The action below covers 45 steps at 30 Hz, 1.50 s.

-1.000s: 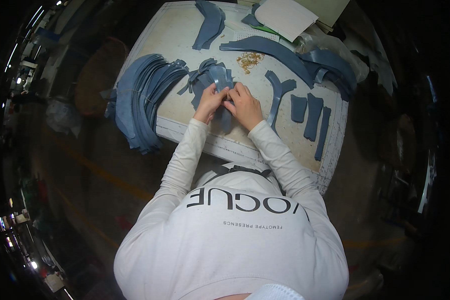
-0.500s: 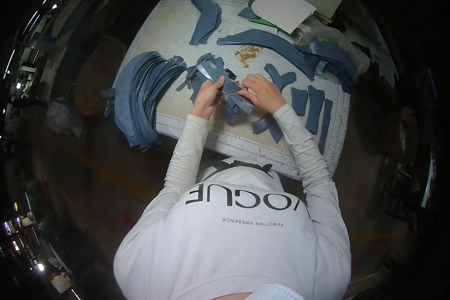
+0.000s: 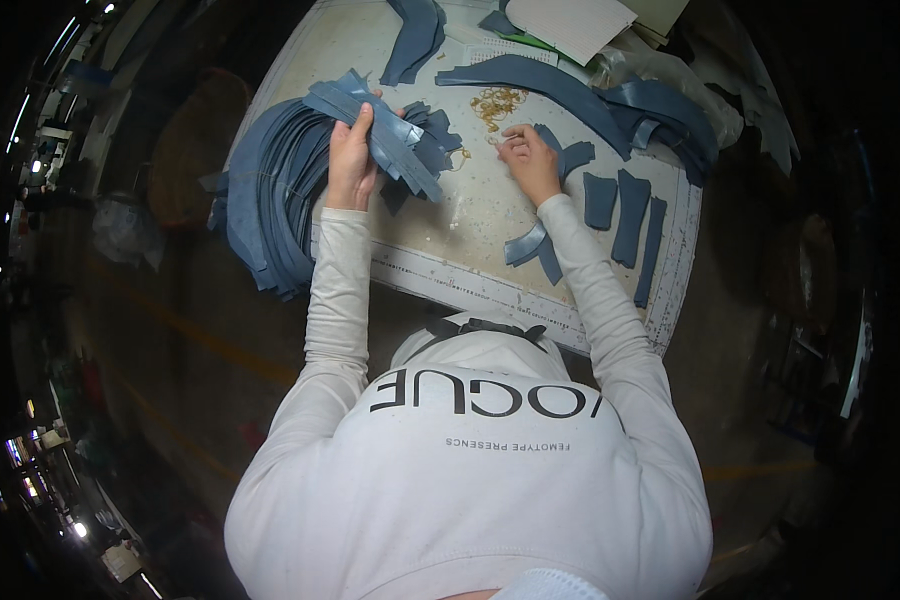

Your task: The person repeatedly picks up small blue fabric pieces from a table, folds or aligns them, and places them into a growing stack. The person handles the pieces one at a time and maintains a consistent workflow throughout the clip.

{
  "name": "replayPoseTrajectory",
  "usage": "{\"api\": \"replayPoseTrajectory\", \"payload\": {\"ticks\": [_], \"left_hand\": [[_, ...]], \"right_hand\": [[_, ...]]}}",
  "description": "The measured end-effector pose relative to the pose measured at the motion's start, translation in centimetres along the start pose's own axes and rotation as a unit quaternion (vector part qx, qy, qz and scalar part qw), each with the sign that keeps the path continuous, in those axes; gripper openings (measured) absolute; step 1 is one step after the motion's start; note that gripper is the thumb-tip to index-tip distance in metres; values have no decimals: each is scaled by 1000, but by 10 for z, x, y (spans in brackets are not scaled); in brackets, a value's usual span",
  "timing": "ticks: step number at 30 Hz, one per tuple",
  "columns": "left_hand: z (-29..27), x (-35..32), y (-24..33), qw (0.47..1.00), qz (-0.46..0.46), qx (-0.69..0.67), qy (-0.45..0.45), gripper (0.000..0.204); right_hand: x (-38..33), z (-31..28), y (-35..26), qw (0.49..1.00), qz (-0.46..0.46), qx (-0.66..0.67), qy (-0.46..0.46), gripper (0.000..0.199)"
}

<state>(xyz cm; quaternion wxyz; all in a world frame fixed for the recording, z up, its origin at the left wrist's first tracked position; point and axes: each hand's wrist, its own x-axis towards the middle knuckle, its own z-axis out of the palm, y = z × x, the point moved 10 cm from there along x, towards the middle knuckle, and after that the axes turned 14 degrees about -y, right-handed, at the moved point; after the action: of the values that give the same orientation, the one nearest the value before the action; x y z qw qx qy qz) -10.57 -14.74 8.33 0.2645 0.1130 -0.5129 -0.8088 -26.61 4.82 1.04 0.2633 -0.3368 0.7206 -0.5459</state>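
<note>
Two forearms (image 3: 338,280) extended: left hand (image 3: 353,160) clasps blue strips (image 3: 398,152); right hand (image 3: 530,162) half-curled near yellow bands (image 3: 496,104), grip unclear.

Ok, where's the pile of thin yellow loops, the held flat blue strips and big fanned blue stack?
Pile of thin yellow loops (image 3: 497,105), head view: its middle.
Flat blue strips (image 3: 391,148), head view: their middle.
Big fanned blue stack (image 3: 262,205), head view: its middle.

Left hand (image 3: 352,165) — clasped (right hand (image 3: 529,163) curled)
</note>
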Motion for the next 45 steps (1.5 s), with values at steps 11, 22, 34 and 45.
{"api": "replayPoseTrajectory", "payload": {"ticks": [11, 22, 34, 45], "left_hand": [[-12, -54, -49, 985, 79, -125, 89, 35], [-122, -145, -43, 906, -22, 353, 231, 19], [-2, -65, -81, 817, 17, 574, -50, 23], [14, -53, -109, 850, -25, 521, -75, 32]], "right_hand": [[-12, 96, -25, 929, 45, 147, -336, 28], [9, 65, -7, 915, -90, -325, -221, 25], [-69, 86, -15, 911, -213, -277, -218, 12], [-70, 29, 5, 995, -55, -86, 14, 14]]}}
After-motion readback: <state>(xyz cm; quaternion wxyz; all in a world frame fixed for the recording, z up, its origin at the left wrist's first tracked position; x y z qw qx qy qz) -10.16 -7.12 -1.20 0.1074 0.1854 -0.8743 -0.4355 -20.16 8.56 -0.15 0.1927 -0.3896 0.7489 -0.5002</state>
